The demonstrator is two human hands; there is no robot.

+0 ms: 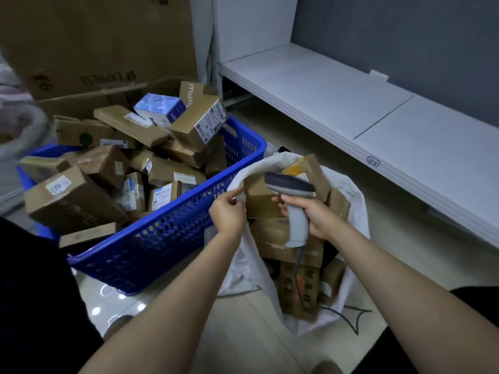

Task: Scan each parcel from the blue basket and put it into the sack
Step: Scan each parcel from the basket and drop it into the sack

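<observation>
A blue plastic basket (172,233) on the floor at centre left is heaped with several brown cardboard parcels (73,198). To its right stands a white sack (353,201), open and stuffed with several cardboard parcels (259,201). My left hand (228,211) pinches the sack's left rim, beside the top parcel. My right hand (316,215) grips the handle of a grey barcode scanner (293,201), held over the sack's mouth with its cable hanging down into the sack.
A large cardboard box (102,39) stands behind the basket. White shelving (337,103) runs along the right wall. Pale tiled floor (243,333) lies in front of the basket and sack. Dark clothing shows at lower left.
</observation>
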